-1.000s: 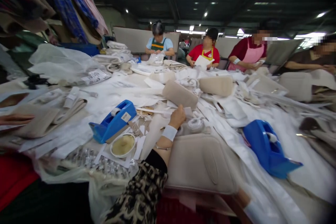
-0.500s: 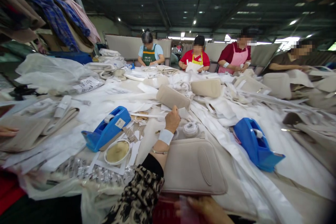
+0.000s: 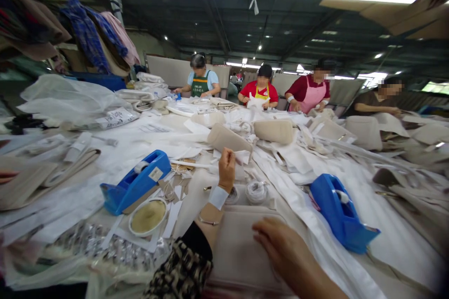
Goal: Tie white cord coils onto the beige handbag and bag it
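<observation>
— What's around you?

— A dim workshop with strip lights overhead; four people (image 3: pixel 261 88) in aprons work at the far end of a long surface (image 3: pixel 396 238) heaped with white fabric.

— Any writing?

— A handwritten label on a plastic bag (image 3: pixel 70 100), too blurred to read.

— And your hands?

— My right hand (image 3: pixel 286 252) lies open on the beige cushion (image 3: pixel 235 252) just before me. My left hand (image 3: pixel 227 170), grip pinched together, holds a small white tag (image 3: pixel 242 156) beyond it, between two blue tape dispensers (image 3: pixel 135 184).
</observation>
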A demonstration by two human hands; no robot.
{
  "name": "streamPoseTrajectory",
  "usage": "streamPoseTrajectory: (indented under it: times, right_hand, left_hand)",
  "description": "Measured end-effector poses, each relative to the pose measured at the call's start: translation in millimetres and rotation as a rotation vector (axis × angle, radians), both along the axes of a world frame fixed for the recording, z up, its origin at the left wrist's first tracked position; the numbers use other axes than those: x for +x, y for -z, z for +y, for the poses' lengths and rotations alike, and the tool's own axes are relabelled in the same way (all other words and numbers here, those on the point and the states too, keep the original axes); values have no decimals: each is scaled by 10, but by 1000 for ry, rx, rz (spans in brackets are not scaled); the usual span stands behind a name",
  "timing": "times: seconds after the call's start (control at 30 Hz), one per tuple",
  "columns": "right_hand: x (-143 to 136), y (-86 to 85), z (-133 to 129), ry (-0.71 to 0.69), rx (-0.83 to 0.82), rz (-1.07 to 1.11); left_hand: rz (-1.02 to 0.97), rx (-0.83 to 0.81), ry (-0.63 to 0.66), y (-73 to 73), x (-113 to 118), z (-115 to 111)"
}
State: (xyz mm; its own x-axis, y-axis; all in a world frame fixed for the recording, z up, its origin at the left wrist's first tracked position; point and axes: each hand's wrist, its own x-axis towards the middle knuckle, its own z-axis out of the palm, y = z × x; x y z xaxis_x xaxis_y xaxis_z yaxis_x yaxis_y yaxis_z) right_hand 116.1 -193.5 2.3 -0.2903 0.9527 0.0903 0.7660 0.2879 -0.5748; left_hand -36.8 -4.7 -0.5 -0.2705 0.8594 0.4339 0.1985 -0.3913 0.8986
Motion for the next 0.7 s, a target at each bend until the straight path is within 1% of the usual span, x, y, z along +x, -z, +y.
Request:
streamPoseTrajectory:
  times: [0.07,0.13,0.2,0.27,0.33,0.37,0.43,0.5,0.53,0.6,0.63,0.7]
  right_hand:
    - [-68,-252,485,62,168,-92]
    - [-175,-403,921,158,220,-115]
    - [-294,-424,1263,218,206,-92]
    - [-396,-341,1493,257,176,-48]
    - [-463,-211,1613,312,155,8]
    - [-483,-144,1638,341,151,37]
    - [-496,-28,1638,383,155,93]
    - [-483,54,1609,406,169,138]
    - [-469,83,1595,413,178,157]
    - [-439,123,1581,409,201,196]
    - [-424,137,1579,398,213,216]
    - [-401,163,1580,362,237,249]
  left_hand:
    - [-94,37,49,-27,-10,-1]
    - [-147,66,102,-60,-18,-17]
    - [-153,88,158,-96,-23,-46]
    - [-119,94,208,-133,-24,-75]
    - [-62,83,227,-169,-24,-99]
    - [-32,73,215,-185,-25,-109]
    - [29,46,150,-205,-31,-140]
    - [91,6,79,-192,-43,-198]
    - [123,-20,62,-169,-49,-239]
    - [181,-79,82,-84,-61,-341]
    - [216,-110,114,-27,-67,-397]
    - [357,-169,194,91,-86,-510]
